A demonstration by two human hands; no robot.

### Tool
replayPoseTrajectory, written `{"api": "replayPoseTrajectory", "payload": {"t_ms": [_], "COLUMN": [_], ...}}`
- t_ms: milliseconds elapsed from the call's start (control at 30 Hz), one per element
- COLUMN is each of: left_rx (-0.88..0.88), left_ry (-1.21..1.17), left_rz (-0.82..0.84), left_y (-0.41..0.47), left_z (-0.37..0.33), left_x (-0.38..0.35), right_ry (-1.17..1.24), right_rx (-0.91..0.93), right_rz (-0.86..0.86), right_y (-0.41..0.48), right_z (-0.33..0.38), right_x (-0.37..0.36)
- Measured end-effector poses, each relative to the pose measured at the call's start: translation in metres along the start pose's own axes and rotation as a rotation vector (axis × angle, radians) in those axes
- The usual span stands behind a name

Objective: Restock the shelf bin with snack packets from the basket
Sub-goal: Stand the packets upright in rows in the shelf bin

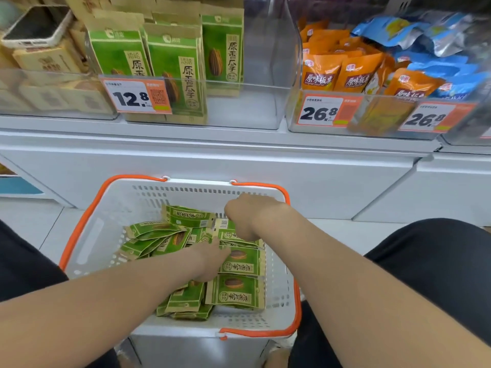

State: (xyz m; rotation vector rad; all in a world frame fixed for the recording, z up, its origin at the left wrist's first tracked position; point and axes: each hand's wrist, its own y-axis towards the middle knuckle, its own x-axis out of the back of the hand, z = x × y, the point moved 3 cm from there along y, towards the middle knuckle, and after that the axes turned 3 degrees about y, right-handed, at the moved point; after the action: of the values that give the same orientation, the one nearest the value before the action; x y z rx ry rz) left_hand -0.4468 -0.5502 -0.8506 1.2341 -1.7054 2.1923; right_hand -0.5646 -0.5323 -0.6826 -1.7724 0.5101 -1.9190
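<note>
Many packets [233, 290] are left in the basket [186, 183] (bin [252, 107] half filled); one is pinched by the right hand [244, 216], left hand [212, 258] unclear.

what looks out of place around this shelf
A phone lies tilted on top of the brown packets in the upper left bin; it is not stock and looks left there. The green packets in the basket lie jumbled, but none looks torn.
</note>
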Motion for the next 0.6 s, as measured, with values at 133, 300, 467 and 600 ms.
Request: {"api": "replayPoseTrajectory", "payload": {"t_ms": [133,300,467,600], "left_rx": [0.044,0.04,0.036,0.056], "left_ry": [-0.238,-0.493,-0.738,-0.844], "left_rz": [0.005,-0.143,-0.215,-0.312], "left_y": [0.017,0.027,0.024,0.009], "left_z": [-0.007,-0.006,-0.002,0.009], "left_x": [-0.007,0.007,0.018,0.037], "right_ry": [-0.027,-0.021,-0.045,-0.038], "right_rx": [-0.017,-0.03,0.011,-0.076], "right_rz": [-0.011,0.03,-0.006,-0.005], "right_y": [0.004,0.004,0.002,-0.005], "right_z": [-0.006,-0.008,-0.001,-0.005], "right_x": [0.0,0.005,0.014,0.019]}}
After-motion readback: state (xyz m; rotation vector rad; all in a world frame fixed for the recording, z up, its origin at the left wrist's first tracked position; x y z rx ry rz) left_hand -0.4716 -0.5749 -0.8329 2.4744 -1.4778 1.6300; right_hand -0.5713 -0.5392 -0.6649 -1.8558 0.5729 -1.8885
